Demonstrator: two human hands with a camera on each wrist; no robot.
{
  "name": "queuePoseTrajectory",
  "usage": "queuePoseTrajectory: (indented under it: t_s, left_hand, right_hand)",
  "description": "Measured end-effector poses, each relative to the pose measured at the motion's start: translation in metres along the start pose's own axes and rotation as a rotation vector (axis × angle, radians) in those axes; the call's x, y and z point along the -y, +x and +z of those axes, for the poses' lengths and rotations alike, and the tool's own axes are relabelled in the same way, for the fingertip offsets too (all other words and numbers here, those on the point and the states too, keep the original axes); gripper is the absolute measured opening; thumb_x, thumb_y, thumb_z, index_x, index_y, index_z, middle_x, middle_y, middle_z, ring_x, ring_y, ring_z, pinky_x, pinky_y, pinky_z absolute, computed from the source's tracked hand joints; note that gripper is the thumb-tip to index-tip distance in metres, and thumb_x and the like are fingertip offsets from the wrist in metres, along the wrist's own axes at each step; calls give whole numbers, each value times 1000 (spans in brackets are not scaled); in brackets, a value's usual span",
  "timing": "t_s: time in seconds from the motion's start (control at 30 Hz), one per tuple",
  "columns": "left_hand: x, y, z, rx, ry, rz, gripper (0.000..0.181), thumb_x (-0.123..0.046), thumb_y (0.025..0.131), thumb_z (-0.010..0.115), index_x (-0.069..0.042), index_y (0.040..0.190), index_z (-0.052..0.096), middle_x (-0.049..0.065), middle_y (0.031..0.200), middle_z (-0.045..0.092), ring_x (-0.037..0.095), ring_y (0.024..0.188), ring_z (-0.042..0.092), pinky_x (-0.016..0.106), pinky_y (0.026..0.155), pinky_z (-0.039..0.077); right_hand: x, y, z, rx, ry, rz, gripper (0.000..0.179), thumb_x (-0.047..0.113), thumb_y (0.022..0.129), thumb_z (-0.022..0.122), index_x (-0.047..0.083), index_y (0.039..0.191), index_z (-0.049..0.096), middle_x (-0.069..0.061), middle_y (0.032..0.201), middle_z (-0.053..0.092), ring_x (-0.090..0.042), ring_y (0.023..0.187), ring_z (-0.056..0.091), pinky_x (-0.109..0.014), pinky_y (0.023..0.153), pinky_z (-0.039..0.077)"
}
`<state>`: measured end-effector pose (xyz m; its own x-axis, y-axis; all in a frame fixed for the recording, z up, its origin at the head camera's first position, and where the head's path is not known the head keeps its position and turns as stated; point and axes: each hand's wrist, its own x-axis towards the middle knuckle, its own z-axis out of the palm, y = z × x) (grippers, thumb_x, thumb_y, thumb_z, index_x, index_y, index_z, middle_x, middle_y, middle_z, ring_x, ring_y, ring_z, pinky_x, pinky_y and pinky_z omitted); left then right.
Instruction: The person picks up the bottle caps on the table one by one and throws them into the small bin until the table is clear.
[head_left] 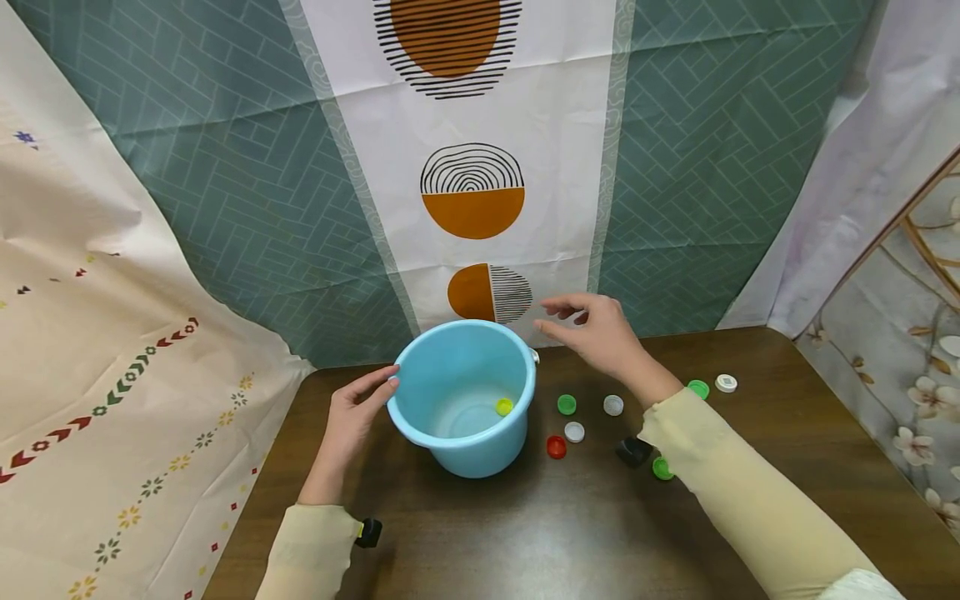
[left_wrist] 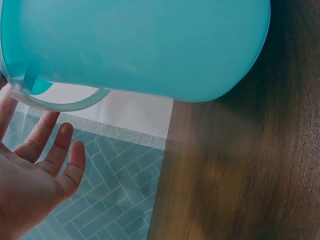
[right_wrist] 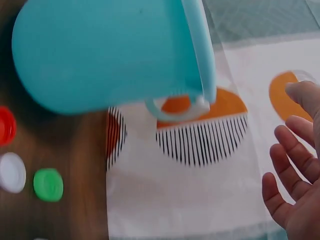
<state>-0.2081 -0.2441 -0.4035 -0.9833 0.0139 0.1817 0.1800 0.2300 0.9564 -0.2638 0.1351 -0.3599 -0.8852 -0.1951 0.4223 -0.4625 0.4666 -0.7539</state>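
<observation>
A light blue bucket (head_left: 480,454) stands upright on the table, with a yellow bottle cap (head_left: 504,407) lying inside on its bottom. At the bucket's left rim, my left hand (head_left: 358,408) pinches the edge between thumb and forefinger. Its other fingers (left_wrist: 62,142) spread loosely beside the bucket's handle (left_wrist: 65,106). My right hand (head_left: 596,333) hovers to the right of the bucket, above rim height, thumb and fingers apart. In the right wrist view its fingers (right_wrist: 295,155) are loosely bent, with nothing visible held between them.
Right of the bucket lie a green cap (head_left: 566,404), a red cap (head_left: 556,447) and two white caps, one nearer (head_left: 574,432). Farther right are two green caps and a white cap (head_left: 726,383), partly around the right sleeve. Patterned cloth (head_left: 480,117) hangs behind the table (head_left: 480,542).
</observation>
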Motion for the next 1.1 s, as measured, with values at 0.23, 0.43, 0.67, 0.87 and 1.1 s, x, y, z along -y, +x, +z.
queuePoseTrajectory:
  t_s: [0.23,0.43,0.67,0.87,1.1]
  left_hand:
    - [15,5,-2,-16,19,19,37,-25,93,70,-7,124,68,11,124,65,17,112,59,27,89,50]
    - [18,7,-3,-7,21,16,36,-24,94,69,-7,126,67,11,126,65,16,113,59,25,89,50]
    - [16,6,-3,-5,8,8,36,-22,93,69,-6,126,67,12,126,64,17,113,58,26,89,49]
    - [33,11,-3,-27,22,29,36,-28,92,70,-11,125,69,7,124,66,17,115,58,26,90,49]
    - [33,10,-2,-42,15,44,36,-30,91,72,-14,122,70,5,122,67,19,114,59,28,90,50]
  right_hand:
    - [-23,-13,-33,-83,-18,81,41,44,85,75,17,116,72,1,108,71,-17,99,59,-40,83,47]
    - [-48,-29,-63,-142,-99,138,42,47,88,70,17,118,70,-1,107,69,-17,97,59,-33,79,46]
    - [-82,-56,-98,-201,-190,214,44,49,90,66,17,121,69,-4,110,68,-16,93,57,-20,69,45]
    - [-120,-82,-126,-249,-251,282,46,48,91,66,13,121,68,-8,108,69,-1,85,57,-11,66,42]
    - [-163,-109,-148,-280,-344,351,48,46,91,67,7,119,69,-12,103,70,11,76,49,-16,63,41]
